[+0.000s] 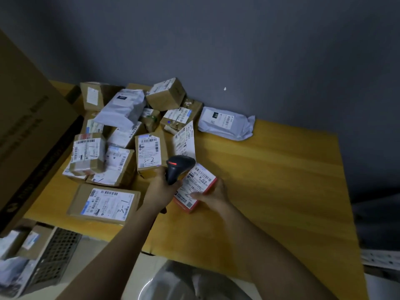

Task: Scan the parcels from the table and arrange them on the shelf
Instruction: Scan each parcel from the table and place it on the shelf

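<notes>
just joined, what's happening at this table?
A person is scanning parcels. The left hand grips a black handheld barcode scanner, its red light on, held over a small red-edged parcel with a white label that the right hand holds just above the yellow wooden table. A pile of brown cardboard boxes and a white plastic mailer bag lie on the table, not yet shelved. No shelf is clearly in view.
</notes>
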Action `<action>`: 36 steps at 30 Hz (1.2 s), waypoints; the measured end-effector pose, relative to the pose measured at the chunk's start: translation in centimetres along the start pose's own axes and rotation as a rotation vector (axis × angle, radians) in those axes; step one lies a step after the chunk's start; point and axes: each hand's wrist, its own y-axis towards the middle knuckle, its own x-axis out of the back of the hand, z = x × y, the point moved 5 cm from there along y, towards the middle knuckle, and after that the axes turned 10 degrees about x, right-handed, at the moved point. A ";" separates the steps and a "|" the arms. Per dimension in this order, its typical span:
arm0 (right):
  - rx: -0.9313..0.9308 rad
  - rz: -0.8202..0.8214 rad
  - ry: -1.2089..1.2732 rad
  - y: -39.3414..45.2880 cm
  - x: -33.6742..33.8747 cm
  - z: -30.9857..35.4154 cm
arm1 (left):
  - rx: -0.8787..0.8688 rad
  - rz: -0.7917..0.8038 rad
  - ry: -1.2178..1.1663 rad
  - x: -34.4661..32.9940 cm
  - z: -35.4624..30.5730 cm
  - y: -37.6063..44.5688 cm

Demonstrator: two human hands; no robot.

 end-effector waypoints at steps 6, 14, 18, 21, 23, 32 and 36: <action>-0.025 -0.154 0.174 -1.2 2.9 -2.5 | -0.052 0.066 0.038 -2.1 -1.3 0.4; 0.042 -0.533 0.289 -2.2 9.2 -4.4 | -0.144 0.230 0.155 -5.1 -4.2 0.9; 0.081 -0.492 0.124 -1.2 9.2 -3.0 | -0.185 0.268 0.176 -5.6 -5.5 0.8; 0.103 -0.484 0.046 -0.6 8.5 -2.1 | -0.199 0.270 0.150 -5.4 -6.1 0.8; 0.115 -0.473 0.013 -0.5 8.2 -1.5 | -0.204 0.264 0.143 -5.0 -6.3 0.8; 0.110 -0.471 -0.042 -0.6 8.2 -0.7 | -0.359 0.217 0.263 -3.1 -7.1 -0.7; 0.087 -0.468 -0.043 -0.4 8.3 -0.6 | -0.392 0.228 0.296 -3.2 -7.4 -1.6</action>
